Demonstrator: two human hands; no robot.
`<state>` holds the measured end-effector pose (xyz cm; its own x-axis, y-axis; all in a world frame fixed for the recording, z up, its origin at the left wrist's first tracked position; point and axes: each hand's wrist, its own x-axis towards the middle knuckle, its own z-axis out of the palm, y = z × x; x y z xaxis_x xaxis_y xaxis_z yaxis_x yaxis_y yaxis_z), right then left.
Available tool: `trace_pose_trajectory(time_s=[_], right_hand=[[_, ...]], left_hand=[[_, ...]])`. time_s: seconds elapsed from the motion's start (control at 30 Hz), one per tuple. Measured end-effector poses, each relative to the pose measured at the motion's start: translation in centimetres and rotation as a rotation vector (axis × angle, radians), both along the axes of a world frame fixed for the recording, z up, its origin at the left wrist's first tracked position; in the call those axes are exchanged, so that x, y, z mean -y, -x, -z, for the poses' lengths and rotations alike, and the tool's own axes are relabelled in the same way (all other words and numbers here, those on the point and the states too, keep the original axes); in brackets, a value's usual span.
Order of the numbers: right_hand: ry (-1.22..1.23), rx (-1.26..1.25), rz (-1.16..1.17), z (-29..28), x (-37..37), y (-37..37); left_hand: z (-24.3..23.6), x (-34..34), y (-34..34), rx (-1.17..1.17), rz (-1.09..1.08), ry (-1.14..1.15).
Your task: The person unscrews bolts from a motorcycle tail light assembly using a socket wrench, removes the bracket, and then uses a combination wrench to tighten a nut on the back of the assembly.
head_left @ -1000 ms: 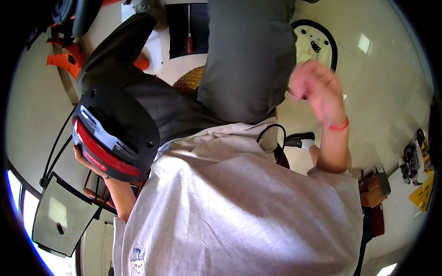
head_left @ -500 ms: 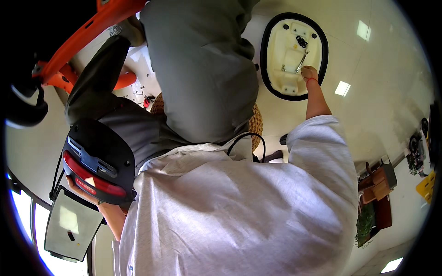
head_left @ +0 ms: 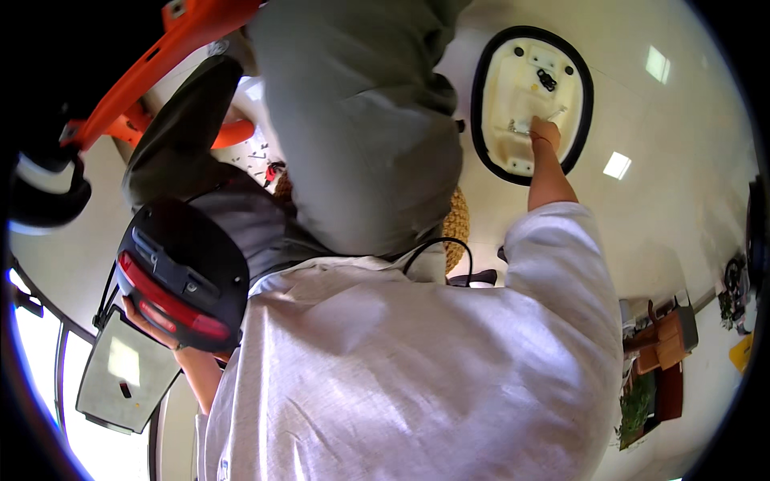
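My left hand [head_left: 144, 319] grips a black oval housing [head_left: 204, 236] with a silver metal bracket [head_left: 164, 263] and red lens strip [head_left: 136, 282], beside my lap at the left. Out to the upper right, my right hand [head_left: 544, 130] is down in a cream tray-like part [head_left: 501, 88] with a thick black rim, lying on the floor. Its fingers are bunched over small silver metal pieces [head_left: 560, 112]; what they grip is too small to make out. A small black part [head_left: 546, 79] lies in the tray above that hand.
An orange frame [head_left: 140, 72] with a black part [head_left: 52, 196] fills the upper left. A woven seat [head_left: 455, 228] is beneath me. Small scattered items [head_left: 258, 156] lie on the floor. A glass-topped stand [head_left: 120, 377] is lower left, brown furniture [head_left: 666, 341] and a plant [head_left: 634, 413] lower right.
My view has swung, bringing the orange frame closer overhead. My right arm has stretched forward into the cream part, its fingers moving slightly down and inward. My left hand still holds the housing.
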<state>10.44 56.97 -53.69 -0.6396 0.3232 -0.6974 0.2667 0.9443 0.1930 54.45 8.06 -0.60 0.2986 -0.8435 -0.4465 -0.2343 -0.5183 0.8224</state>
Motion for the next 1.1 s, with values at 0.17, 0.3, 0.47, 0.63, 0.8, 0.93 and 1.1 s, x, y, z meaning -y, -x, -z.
trace_pose_trajectory(time_s=[0.17,0.3,0.47,0.63,0.8,0.93,1.1], right_hand=[[0.056,0.032,-0.864,5.3,-7.0,0.4],[0.703,-0.286,0.22,-1.5,-4.4,0.3],[1.067,-0.651,0.507,-21.7,8.0,-3.0],[1.291,-0.532,0.127,-36.9,18.9,-10.5],[1.557,-0.111,-0.001,-43.3,25.4,-17.5],[1.644,0.163,-0.139,-46.2,28.3,-20.3],[1.47,0.35,-0.387,-47.6,30.5,-21.0]], left_hand=[[0.4,-1.8,1.4,-0.334,0.084,-0.063],[1.3,-2.2,1.2,-0.446,0.127,-0.029],[1.9,-2.4,0.4,-0.561,0.296,-0.008],[0.2,-1.8,0.1,-0.261,0.845,0.265],[-2.0,-1.8,-1.2,0.35,1.599,0.787],[0.3,-2.8,-2.9,0.617,1.758,0.891],[5.4,-4.6,-4.3,0.667,1.648,0.994]])
